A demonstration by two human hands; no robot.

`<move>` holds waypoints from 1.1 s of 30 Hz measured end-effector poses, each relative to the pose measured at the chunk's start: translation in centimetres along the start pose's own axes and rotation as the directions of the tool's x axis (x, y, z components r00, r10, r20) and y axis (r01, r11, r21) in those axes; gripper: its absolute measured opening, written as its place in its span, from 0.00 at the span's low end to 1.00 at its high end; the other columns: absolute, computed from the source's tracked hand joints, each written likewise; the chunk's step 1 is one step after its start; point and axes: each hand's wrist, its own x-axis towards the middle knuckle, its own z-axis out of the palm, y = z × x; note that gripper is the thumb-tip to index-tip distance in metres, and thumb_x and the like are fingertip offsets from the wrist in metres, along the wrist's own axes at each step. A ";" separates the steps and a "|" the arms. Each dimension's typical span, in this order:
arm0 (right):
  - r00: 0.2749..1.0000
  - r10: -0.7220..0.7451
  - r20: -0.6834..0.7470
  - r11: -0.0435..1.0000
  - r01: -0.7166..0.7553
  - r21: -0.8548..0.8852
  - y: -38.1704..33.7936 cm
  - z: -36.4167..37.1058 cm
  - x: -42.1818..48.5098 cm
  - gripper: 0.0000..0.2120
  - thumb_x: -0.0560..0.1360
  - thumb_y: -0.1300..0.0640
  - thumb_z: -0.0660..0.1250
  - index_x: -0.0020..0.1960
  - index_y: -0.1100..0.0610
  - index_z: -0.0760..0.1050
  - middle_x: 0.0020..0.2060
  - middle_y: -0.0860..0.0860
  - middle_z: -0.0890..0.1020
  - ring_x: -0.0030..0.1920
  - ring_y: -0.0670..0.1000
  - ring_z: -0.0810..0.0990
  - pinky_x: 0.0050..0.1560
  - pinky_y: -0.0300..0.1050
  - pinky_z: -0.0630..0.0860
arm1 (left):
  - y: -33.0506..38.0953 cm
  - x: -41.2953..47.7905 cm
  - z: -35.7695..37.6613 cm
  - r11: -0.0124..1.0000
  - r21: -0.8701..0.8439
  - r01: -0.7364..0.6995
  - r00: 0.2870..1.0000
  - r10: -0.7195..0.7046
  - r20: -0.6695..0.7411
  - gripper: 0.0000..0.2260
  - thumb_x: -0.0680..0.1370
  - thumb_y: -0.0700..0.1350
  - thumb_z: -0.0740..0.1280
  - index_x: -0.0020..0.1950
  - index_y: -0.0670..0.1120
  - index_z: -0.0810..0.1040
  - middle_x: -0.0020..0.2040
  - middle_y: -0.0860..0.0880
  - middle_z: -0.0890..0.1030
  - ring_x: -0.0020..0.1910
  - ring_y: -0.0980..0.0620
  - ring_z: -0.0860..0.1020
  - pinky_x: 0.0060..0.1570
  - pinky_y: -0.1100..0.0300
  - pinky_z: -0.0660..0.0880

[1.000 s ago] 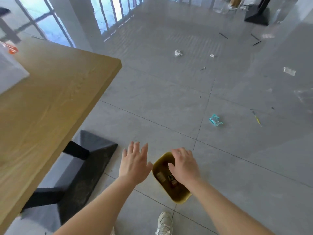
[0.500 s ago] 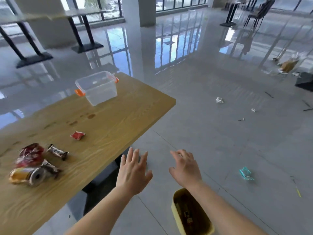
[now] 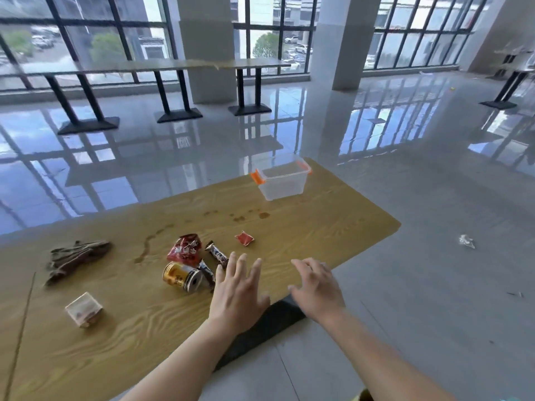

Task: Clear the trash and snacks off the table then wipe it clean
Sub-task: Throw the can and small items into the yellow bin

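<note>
On the wooden table (image 3: 304, 235) lie a gold can (image 3: 181, 276) on its side, a red snack bag (image 3: 185, 249), two dark candy bars (image 3: 217, 252), a small red wrapper (image 3: 244, 238), a brown cloth (image 3: 76, 256) and a small tan box (image 3: 84, 309). My left hand (image 3: 237, 293) hovers open over the table's near edge, just right of the can. Further right, my right hand (image 3: 317, 285) is open too, over the edge, holding nothing. Brown stains (image 3: 240, 217) mark the tabletop.
A clear plastic box (image 3: 282, 180) with orange latches stands at the table's far end. The table's dark base (image 3: 260, 325) shows below the edge. A crumpled white scrap (image 3: 466, 241) lies on the grey floor to the right. Other tables (image 3: 173, 66) stand by the windows.
The view has lifted from the yellow bin on the floor to the tabletop. Both empty hands have moved up from the bin to the table's near edge.
</note>
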 end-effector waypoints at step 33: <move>0.853 -0.391 0.345 0.916 0.397 0.057 -22.8 14.7 13.9 0.28 0.77 0.47 0.66 0.74 0.50 0.63 0.67 0.53 0.70 0.65 0.56 0.67 0.68 0.49 0.68 | -31.6 -6.3 0.7 0.658 0.076 0.749 0.645 -0.751 0.140 0.30 0.76 0.57 0.61 0.76 0.52 0.58 0.75 0.44 0.61 0.76 0.41 0.55 0.68 0.41 0.65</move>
